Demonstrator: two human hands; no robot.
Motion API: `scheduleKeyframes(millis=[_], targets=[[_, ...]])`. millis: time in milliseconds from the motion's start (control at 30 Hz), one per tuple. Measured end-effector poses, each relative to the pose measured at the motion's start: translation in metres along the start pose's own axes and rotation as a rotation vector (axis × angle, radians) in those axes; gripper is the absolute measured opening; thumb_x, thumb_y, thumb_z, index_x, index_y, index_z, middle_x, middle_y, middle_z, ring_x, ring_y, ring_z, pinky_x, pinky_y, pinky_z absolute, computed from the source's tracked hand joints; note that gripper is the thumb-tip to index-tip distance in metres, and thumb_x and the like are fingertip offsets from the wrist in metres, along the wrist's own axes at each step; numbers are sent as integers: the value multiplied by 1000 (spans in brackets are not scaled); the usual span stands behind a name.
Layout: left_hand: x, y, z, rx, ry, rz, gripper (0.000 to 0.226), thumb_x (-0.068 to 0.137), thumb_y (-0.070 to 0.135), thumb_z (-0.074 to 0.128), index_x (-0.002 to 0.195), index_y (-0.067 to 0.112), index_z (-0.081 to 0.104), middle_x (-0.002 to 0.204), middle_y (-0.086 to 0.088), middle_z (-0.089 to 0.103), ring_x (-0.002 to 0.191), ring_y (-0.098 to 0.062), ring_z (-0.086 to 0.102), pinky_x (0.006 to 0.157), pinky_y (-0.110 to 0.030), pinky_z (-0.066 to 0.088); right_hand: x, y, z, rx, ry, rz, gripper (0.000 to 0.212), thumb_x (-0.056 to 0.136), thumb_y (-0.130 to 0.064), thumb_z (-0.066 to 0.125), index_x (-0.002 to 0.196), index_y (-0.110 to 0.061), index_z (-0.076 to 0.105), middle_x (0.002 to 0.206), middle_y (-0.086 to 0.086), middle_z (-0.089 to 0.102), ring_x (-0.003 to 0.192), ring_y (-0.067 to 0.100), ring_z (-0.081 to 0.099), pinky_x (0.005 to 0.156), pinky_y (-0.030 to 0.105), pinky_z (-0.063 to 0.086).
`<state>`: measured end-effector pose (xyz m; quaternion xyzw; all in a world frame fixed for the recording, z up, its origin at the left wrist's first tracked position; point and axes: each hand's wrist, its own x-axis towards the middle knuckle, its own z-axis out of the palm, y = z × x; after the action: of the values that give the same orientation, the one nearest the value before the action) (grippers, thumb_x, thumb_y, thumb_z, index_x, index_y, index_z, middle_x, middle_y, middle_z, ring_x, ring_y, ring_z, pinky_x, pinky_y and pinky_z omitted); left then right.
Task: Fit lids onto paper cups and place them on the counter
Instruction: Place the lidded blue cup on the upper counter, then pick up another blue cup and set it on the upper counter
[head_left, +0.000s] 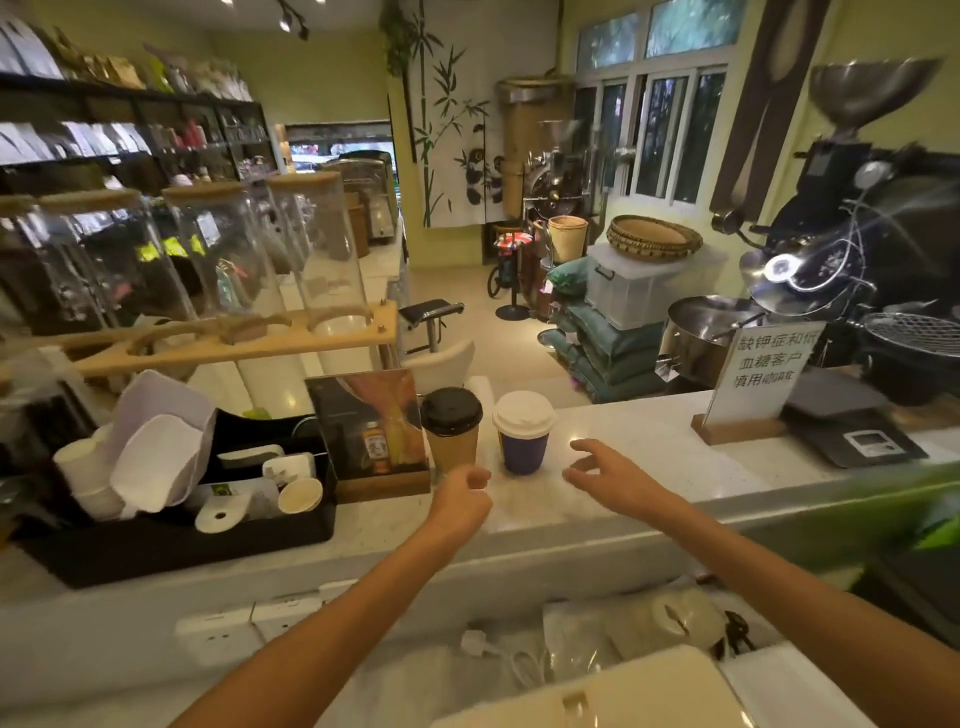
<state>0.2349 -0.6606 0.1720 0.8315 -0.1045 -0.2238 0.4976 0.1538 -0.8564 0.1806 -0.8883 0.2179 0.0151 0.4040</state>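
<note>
Two lidded paper cups stand upright side by side on the white counter (649, 457). The brown cup (453, 441) wears a black lid (451, 410). The dark blue cup (523, 449) to its right wears a white lid (523, 413). My left hand (464, 493) sits just in front of the brown cup with its fingers curled in and nothing in it. My right hand (605, 475) hovers to the right of the blue cup, fingers spread, a short gap away from it.
A black organizer tray (171, 540) at the left holds stacked white cups, lids and paper filters. A framed picture stand (371, 431) sits left of the brown cup. A sign on a wooden base (758, 384) and a black scale (857, 436) stand at the right.
</note>
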Motion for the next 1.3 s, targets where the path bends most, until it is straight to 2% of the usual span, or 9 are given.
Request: scheduleKeyframes(millis=[133, 367, 467, 600, 733, 833, 933, 1133, 1300], targets=[[-53, 16, -55, 38, 15, 172, 29, 87, -5, 57, 110, 9, 66, 115, -9, 67, 107, -22, 63, 95, -44, 54, -59, -65, -25, -104, 77, -163, 29, 97, -24, 55, 116, -6, 67, 114, 14, 72, 100, 26, 68, 92, 42, 54], [-182, 55, -164, 121, 240, 572, 30, 79, 0, 51, 67, 27, 60, 74, 6, 65, 71, -8, 64, 62, -27, 51, -182, -235, -23, -165, 110, -532, 25, 98, -24, 53, 103, -9, 71, 94, 10, 74, 92, 26, 70, 77, 33, 56], [-238, 34, -214, 171, 391, 680, 23, 72, 6, 50, 67, 26, 61, 66, 8, 64, 64, -5, 61, 62, -30, 53, -228, -288, 13, -18, 82, -667, 18, 96, -28, 56, 95, -19, 72, 88, 6, 74, 87, 23, 71, 80, 36, 58], [-295, -52, -253, 204, 538, 592, 26, 77, 8, 50, 72, 33, 60, 75, 9, 66, 74, -10, 62, 68, -32, 53, -268, -310, 110, 244, -41, -718, 14, 91, -22, 59, 84, -26, 70, 73, -1, 73, 70, 11, 68, 66, 25, 56], [-345, -188, -259, 435, 653, 410, 27, 78, -2, 55, 97, 13, 66, 101, -7, 70, 96, -27, 64, 85, -41, 53, -281, -270, 247, 275, -180, -580, 12, 96, -13, 59, 94, -19, 69, 79, 2, 72, 72, 9, 66, 71, 29, 53], [-392, -290, -249, 395, 637, 205, 31, 78, -5, 55, 98, 15, 67, 103, -2, 70, 98, -24, 65, 84, -31, 50, -305, -210, 343, 304, -257, -366, 11, 95, -7, 59, 98, -13, 68, 80, 3, 70, 69, 2, 65, 72, 29, 48], [-438, -371, -240, 262, 600, -4, 32, 84, -2, 55, 98, 25, 64, 101, 9, 68, 94, -12, 65, 81, -23, 48, -350, -145, 413, 339, -312, -83, 14, 94, -2, 58, 102, -10, 67, 87, 13, 73, 79, 20, 69, 74, 34, 51], [-473, -450, -226, 142, 387, -178, 31, 94, 4, 50, 112, 26, 60, 114, 11, 64, 105, -11, 63, 95, -34, 51, -433, -69, 459, 325, -399, 350, 23, 98, -2, 53, 119, -3, 60, 96, 19, 70, 84, 27, 65, 64, 29, 48], [-448, -463, -232, 80, 151, -168, 43, 96, 7, 50, 136, 22, 46, 137, 3, 54, 117, -13, 55, 105, -34, 46, -424, -72, 462, 210, -348, 363, 39, 95, -14, 60, 134, -14, 53, 121, 14, 64, 105, 27, 65, 93, 40, 50]])
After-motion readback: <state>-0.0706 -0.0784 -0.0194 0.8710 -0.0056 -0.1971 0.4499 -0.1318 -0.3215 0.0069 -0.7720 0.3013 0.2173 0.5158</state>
